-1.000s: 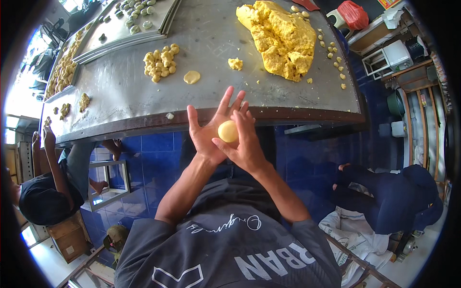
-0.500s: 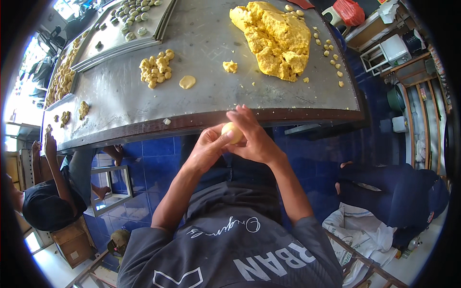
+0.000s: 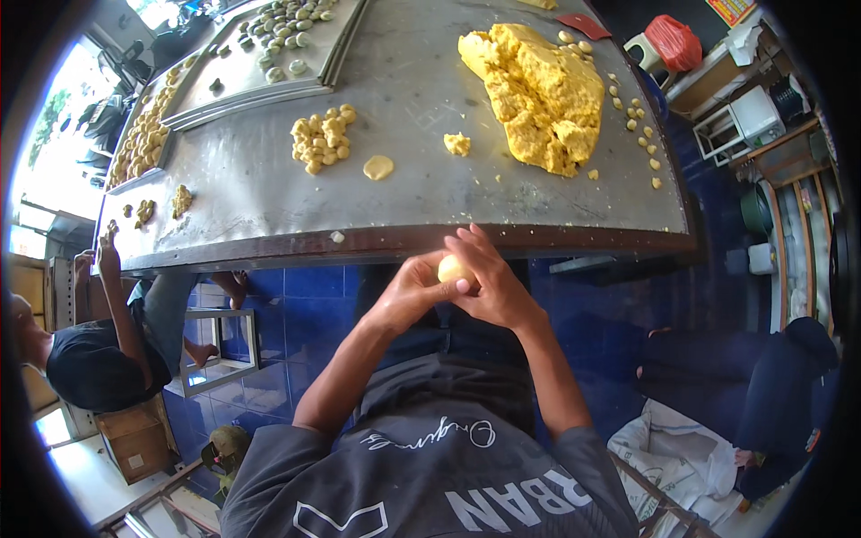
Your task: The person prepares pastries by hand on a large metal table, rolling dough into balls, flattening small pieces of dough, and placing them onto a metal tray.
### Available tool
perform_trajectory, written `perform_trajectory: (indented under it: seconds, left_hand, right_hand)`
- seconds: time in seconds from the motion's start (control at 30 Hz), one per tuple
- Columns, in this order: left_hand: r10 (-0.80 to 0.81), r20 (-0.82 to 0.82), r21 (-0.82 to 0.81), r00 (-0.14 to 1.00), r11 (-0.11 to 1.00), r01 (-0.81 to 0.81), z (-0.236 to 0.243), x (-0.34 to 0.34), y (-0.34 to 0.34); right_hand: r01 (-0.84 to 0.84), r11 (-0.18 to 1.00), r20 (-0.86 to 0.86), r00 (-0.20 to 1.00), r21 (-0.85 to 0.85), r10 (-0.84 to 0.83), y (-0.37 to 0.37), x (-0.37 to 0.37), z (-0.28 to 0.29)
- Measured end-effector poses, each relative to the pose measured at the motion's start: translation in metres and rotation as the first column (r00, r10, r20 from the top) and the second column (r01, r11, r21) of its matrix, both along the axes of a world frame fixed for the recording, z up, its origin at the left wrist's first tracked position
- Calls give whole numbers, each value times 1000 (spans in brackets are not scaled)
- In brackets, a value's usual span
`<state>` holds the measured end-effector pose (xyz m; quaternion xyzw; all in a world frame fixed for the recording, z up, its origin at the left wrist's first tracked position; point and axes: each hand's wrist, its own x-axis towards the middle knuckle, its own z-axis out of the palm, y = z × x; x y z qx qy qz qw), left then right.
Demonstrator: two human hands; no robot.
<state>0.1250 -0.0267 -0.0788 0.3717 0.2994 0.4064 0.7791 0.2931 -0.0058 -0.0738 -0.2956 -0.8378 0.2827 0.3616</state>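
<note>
A pale yellow dough ball (image 3: pixel 453 269) sits between my two hands, just in front of the table's near edge. My left hand (image 3: pixel 414 289) curls round its left side, thumb pressed along the bottom. Fingers of my right hand (image 3: pixel 491 280) cup it from the right and over the top. On the metal table (image 3: pixel 386 211) beyond lie a flattened dough disc (image 3: pixel 378 168), a cluster of small dough balls (image 3: pixel 321 140) and a rough lump of filling (image 3: pixel 456 144). A big crumbly yellow mass (image 3: pixel 547 99) rests farther right.
Trays (image 3: pixel 269 90) of round pieces stand at the back left. Small dough pieces (image 3: pixel 632 114) line the right edge, near a red scraper (image 3: pixel 585 25). One person (image 3: pixel 103 359) works at far left; another person (image 3: pixel 744 386) is at right beside a white sack (image 3: pixel 668 457).
The whole view has shifted, so table and hands appear lower and farther right. My hands still hold the dough ball, fingers slightly rearranged, and more of it shows.
</note>
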Motion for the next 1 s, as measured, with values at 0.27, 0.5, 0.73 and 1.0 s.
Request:
perform_trajectory:
  seconds: [0.27, 0.5, 0.73, 1.0]
  left_hand:
    - [19, -84, 52, 996, 999, -15, 7, -2, -4]
    - [36, 246, -72, 969, 997, -19, 2, -1, -4]
    - [169, 459, -230, 872, 971, -67, -2, 6, -12]
    - [74, 282, -192, 956, 981, -19, -3, 2, -18]
  right_hand:
    - [-105, 994, 60, 993, -7, 105, 5, 3, -2]
    - [215, 977, -9, 977, 6, -215, -5, 2, -6]
    - [163, 983, 48, 986, -81, -160, -10, -2, 0]
    - [174, 980, 22, 985, -95, -173, -7, -7, -10]
